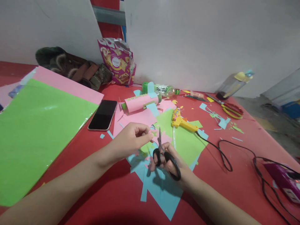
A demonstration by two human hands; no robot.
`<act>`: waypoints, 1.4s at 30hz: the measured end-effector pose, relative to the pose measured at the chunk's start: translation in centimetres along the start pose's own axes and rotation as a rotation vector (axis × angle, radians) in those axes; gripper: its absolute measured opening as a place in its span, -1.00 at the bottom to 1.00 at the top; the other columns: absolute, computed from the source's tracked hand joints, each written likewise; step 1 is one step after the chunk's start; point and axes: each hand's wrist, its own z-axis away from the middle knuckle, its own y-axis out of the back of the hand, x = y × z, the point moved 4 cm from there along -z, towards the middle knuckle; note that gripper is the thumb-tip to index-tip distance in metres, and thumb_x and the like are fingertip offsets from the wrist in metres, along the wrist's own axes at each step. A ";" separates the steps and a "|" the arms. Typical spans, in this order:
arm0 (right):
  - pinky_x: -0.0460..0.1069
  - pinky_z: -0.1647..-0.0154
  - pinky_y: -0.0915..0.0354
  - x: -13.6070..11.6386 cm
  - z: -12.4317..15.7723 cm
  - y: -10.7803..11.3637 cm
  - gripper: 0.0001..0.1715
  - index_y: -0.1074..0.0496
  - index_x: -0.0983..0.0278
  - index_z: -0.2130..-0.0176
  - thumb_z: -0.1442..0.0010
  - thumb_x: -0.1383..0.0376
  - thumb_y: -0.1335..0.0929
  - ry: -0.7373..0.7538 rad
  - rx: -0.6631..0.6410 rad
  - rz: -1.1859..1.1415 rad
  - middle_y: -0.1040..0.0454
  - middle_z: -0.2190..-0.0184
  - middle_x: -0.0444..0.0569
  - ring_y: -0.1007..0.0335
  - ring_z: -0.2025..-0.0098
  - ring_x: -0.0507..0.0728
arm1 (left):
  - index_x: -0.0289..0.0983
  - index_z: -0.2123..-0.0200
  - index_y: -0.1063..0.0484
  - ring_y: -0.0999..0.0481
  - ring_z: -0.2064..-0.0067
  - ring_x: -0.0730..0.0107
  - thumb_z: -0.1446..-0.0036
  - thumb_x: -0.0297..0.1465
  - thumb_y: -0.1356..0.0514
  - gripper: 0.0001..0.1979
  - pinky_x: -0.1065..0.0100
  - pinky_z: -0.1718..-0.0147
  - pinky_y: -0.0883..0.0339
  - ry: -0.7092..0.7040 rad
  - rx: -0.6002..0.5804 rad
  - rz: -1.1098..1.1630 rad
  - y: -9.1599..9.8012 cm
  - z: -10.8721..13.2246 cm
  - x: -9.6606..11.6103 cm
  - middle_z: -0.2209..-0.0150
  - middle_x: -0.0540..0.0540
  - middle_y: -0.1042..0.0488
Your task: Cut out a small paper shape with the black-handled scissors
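My left hand point(138, 136) is closed in a pinch on a small piece of pink paper point(155, 133), partly hidden by the fingertips. In my right hand point(167, 161) is a pair of scissors point(160, 145) with black handles, its blades pointing up and away from me beside the left fingertips. The blades look nearly closed. Under both hands lie overlapping sheets of blue paper point(161, 193) and green paper point(189, 143), with small scraps on them. A yellow glue gun point(185, 122) rests on the green paper, beyond my right hand.
A black phone point(103, 115) and large green sheets point(39, 125) lie left. Behind are a pink-wrapped roll point(138, 103), a green bottle point(164, 90) and a snack bag point(118, 62). Yellow-and-red-handled scissors point(231, 111) lie right, near a tilted bottle point(233, 84). A black cord point(222, 156) crosses the red table.
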 end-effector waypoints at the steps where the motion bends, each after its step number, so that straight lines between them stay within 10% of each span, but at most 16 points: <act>1: 0.01 0.33 -0.19 -0.1 -0.1 0.1 -0.51 -0.05 0.20 0.35 0.09 0.07 -0.40 0.015 0.028 -0.008 -0.23 0.43 -0.19 -0.32 0.44 0.02 | -0.31 0.64 -0.16 -0.13 0.60 0.59 0.03 -0.37 -0.02 -0.79 0.53 0.66 -0.06 -0.013 -0.007 -0.015 -0.1 0.0 0.0 0.65 0.09 -0.08; 15: -0.18 0.48 -0.10 -0.7 0.0 1.8 -0.55 -0.10 0.19 0.41 0.18 0.38 -0.45 0.101 0.456 0.126 -0.17 0.49 -0.28 -0.10 0.51 -0.09 | -0.32 0.63 -0.21 -0.25 0.64 0.56 0.02 -0.41 0.02 -0.81 0.52 0.64 -0.07 -0.047 -0.181 -0.259 -3.2 0.1 -1.5 0.69 0.08 -0.15; 42: -0.14 0.46 -0.17 -1.5 0.0 1.8 -0.59 -0.06 0.19 0.43 0.12 0.38 -0.41 0.208 0.519 0.259 -0.24 0.47 -0.26 -0.19 0.49 -0.07 | -0.32 0.64 -0.21 -0.36 0.61 0.54 -0.04 -0.39 0.05 -0.74 0.54 0.64 -0.15 -0.098 -0.276 -0.290 -3.7 0.1 -1.7 0.64 -0.02 -0.38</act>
